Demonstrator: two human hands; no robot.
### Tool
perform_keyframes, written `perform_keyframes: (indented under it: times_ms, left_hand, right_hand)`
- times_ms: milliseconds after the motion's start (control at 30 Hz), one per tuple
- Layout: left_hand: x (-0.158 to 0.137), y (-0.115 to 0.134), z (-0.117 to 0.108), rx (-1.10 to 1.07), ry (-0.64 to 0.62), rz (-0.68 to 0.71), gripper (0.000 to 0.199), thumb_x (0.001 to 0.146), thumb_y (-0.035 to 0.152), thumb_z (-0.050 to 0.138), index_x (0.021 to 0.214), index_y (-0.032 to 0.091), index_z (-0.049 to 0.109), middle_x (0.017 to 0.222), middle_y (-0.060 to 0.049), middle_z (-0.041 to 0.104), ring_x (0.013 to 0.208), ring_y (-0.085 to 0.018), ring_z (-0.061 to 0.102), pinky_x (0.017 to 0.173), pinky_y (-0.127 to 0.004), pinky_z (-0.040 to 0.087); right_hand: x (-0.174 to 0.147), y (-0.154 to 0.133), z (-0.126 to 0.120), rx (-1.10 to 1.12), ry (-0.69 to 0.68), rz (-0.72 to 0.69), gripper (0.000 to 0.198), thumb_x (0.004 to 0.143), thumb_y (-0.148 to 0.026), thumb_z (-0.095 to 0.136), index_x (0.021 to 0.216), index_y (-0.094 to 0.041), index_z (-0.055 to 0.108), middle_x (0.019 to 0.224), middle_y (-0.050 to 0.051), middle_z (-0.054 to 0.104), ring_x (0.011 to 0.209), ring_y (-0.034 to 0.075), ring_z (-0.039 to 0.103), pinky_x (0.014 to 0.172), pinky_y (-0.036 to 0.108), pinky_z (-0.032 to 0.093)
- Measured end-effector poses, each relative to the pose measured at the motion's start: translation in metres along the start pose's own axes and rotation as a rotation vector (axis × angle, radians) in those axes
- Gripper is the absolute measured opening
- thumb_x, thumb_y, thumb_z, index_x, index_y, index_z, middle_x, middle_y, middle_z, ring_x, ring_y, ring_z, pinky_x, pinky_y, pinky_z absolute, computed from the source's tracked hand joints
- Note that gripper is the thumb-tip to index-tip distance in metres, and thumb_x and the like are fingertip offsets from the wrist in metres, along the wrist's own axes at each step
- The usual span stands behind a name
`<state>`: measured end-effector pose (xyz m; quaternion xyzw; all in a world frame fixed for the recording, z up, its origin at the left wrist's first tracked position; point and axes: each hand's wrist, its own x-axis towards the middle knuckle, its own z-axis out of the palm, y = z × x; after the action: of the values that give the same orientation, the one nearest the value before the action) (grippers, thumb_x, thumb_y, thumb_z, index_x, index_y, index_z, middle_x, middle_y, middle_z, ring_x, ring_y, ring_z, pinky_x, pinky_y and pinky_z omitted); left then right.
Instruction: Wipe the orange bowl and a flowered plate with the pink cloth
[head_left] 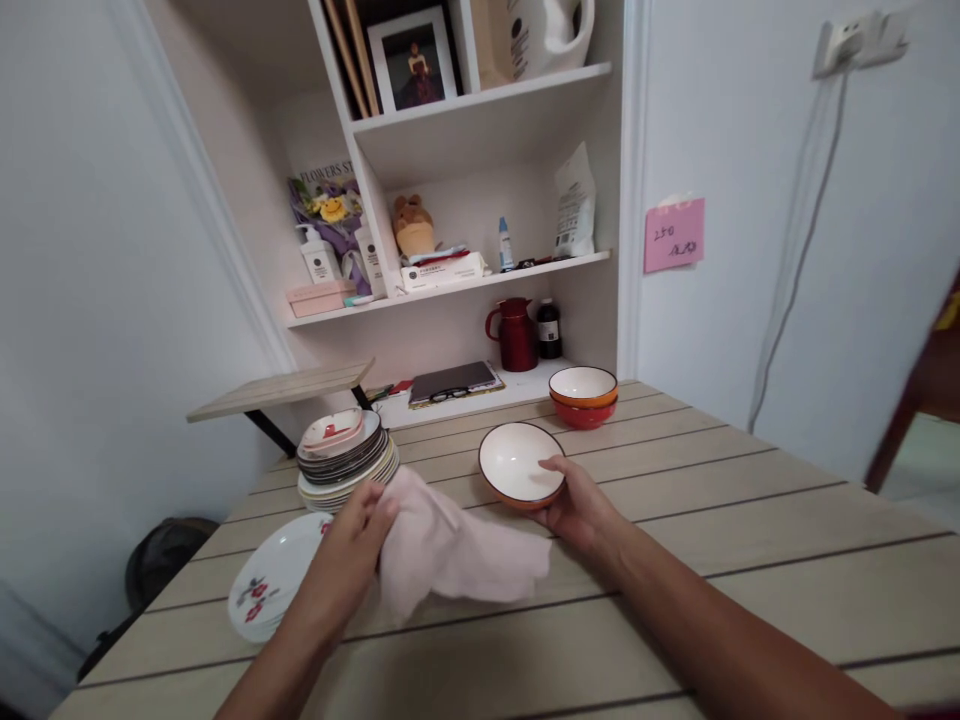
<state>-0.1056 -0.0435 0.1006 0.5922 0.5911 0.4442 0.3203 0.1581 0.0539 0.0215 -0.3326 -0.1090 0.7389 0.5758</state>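
My left hand (358,535) is closed on a pale pink cloth (450,550), which hangs down to the right over the table. With the thumb inside the rim and the fingers beneath, my right hand (574,505) grips an orange bowl (517,460) with a white inside and a dark rim. The bowl is tilted toward me, just beyond the cloth's right end. Behind it to the right stand two stacked bowls, an orange bowl (583,388) on top of a red bowl (585,414).
Flowered oval plates (274,580) lie at the left, with a tall stack of plates (349,465) behind them. A small raised wooden shelf (281,388) stands at the back left. Beyond the slatted table (750,520), a wall unit holds a red jug (516,335) and a laptop (454,380).
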Motion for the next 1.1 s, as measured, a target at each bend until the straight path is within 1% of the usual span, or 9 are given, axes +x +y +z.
perform_keyframes:
  times_ms: [133,267,500,633,700,800,867,967,1100]
  left_hand:
    - [0.006,-0.044,-0.012,0.668,-0.094,0.027,0.004,0.084,0.026,0.058,0.080,0.024,0.057,0.085,-0.002,0.072,0.085,-0.024,0.066,0.078,-0.031,0.045]
    - [0.005,-0.045,-0.009,0.971,-0.024,-0.006,0.012,0.094,0.024,0.050,0.089,0.024,0.061,0.103,-0.006,0.072,0.097,-0.025,0.068,0.077,-0.031,0.042]
    - [0.000,-0.005,0.011,0.808,0.110,0.018,0.016,0.093,0.031,0.053,0.086,0.023,0.064,0.093,-0.006,0.072,0.085,-0.024,0.066,0.069,-0.030,0.040]
    - [-0.004,-0.007,0.029,0.261,-0.250,-0.059,0.043,0.094,0.055,0.046,0.112,0.022,0.066,0.100,-0.008,0.073,0.067,-0.022,0.068,0.049,-0.028,0.041]
    - [-0.002,-0.012,0.031,0.176,-0.209,-0.040,0.052,0.093,0.062,0.043,0.117,0.021,0.065,0.105,-0.010,0.074,0.071,-0.023,0.070,0.046,-0.028,0.042]
    - [0.002,-0.018,0.024,0.418,0.082,0.070,0.039,0.096,0.051,0.043,0.098,0.021,0.068,0.099,-0.009,0.074,0.075,-0.023,0.069,0.063,-0.031,0.049]
    - [0.003,-0.018,0.020,0.669,0.162,0.065,0.034,0.098,0.042,0.043,0.096,0.021,0.070,0.104,-0.009,0.072,0.084,-0.024,0.070,0.075,-0.034,0.050]
    - [0.001,-0.019,0.023,0.943,0.033,0.020,0.034,0.101,0.038,0.046,0.097,0.020,0.075,0.115,-0.013,0.069,0.101,-0.026,0.069,0.089,-0.036,0.049]
    - [-0.007,-0.027,0.043,1.068,-0.109,0.044,0.041,0.103,0.041,0.046,0.097,0.018,0.078,0.116,-0.015,0.069,0.112,-0.031,0.066,0.099,-0.042,0.048]
  right_hand:
    - [-0.001,0.000,0.001,0.011,0.013,-0.021,0.046,0.081,-0.013,0.065,0.126,-0.018,0.061,0.106,0.012,0.076,0.094,0.030,0.075,0.081,0.051,0.067]
    - [-0.004,0.000,0.003,0.006,0.013,-0.028,0.044,0.080,-0.011,0.065,0.123,-0.017,0.062,0.105,0.011,0.076,0.094,0.029,0.076,0.081,0.048,0.067]
    - [-0.006,0.000,0.004,-0.019,0.014,-0.035,0.042,0.082,-0.011,0.064,0.123,-0.021,0.063,0.105,0.009,0.077,0.089,0.027,0.075,0.079,0.047,0.068]
    - [-0.004,0.000,0.002,-0.019,0.013,-0.036,0.042,0.082,-0.011,0.064,0.123,-0.020,0.062,0.104,0.009,0.077,0.088,0.028,0.075,0.078,0.047,0.068]
    - [-0.003,0.000,0.002,-0.015,0.009,-0.034,0.042,0.082,-0.012,0.064,0.123,-0.019,0.062,0.103,0.010,0.077,0.090,0.029,0.076,0.078,0.048,0.068]
    - [-0.002,0.000,0.001,-0.009,-0.001,-0.030,0.041,0.082,-0.012,0.064,0.123,-0.019,0.062,0.103,0.011,0.077,0.093,0.029,0.076,0.080,0.049,0.068]
    - [-0.001,0.001,0.001,-0.008,-0.003,-0.031,0.041,0.082,-0.012,0.064,0.122,-0.020,0.063,0.103,0.010,0.078,0.093,0.029,0.076,0.081,0.049,0.068]
    - [0.000,0.001,0.000,-0.012,0.001,-0.035,0.042,0.081,-0.012,0.065,0.122,-0.019,0.062,0.101,0.010,0.078,0.092,0.029,0.076,0.081,0.049,0.068]
    - [0.000,0.002,0.000,-0.022,-0.005,-0.030,0.040,0.082,-0.013,0.064,0.122,-0.018,0.063,0.099,0.010,0.077,0.093,0.030,0.076,0.081,0.049,0.067]
